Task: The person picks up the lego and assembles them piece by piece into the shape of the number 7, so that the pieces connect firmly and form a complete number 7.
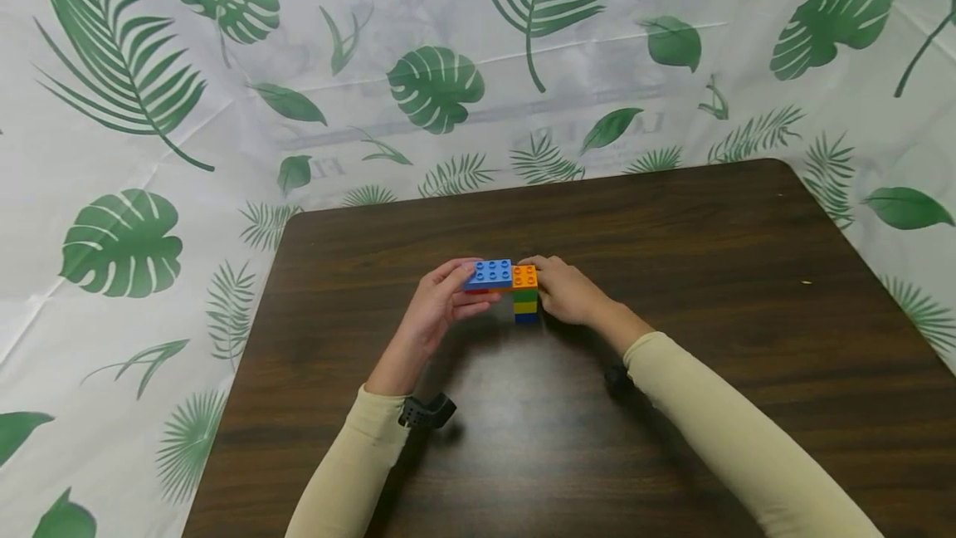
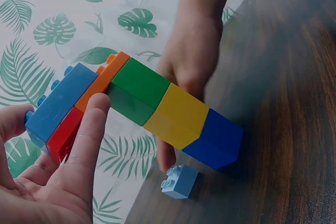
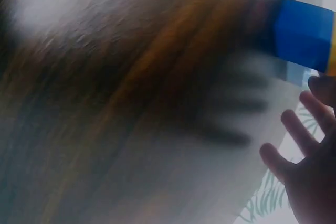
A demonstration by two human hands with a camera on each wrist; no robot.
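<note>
A toy-brick tower stands on the table: a dark blue brick (image 2: 215, 140) at the bottom, then a yellow brick (image 2: 176, 116), a green brick (image 2: 139, 90) and an orange brick (image 1: 525, 272) that juts out leftward. On the jutting side sit a medium-blue brick (image 1: 489, 274) above and a red brick (image 2: 62, 129) below. My left hand (image 1: 441, 297) grips these, thumb at the blue brick and fingers underneath. Beside the tower's right side, my right hand (image 1: 571, 291) has its fingers spread, partly hidden behind the tower in the left wrist view. A small light-blue brick (image 2: 181, 182) lies behind the tower, close to a right fingertip.
Dark wood-grain table (image 1: 672, 239) extends around both hands. A white curtain with green leaves (image 1: 436, 90) hangs along its back and sides. Black straps (image 1: 427, 412) sit at the wrists. Much of the right wrist view is blurred.
</note>
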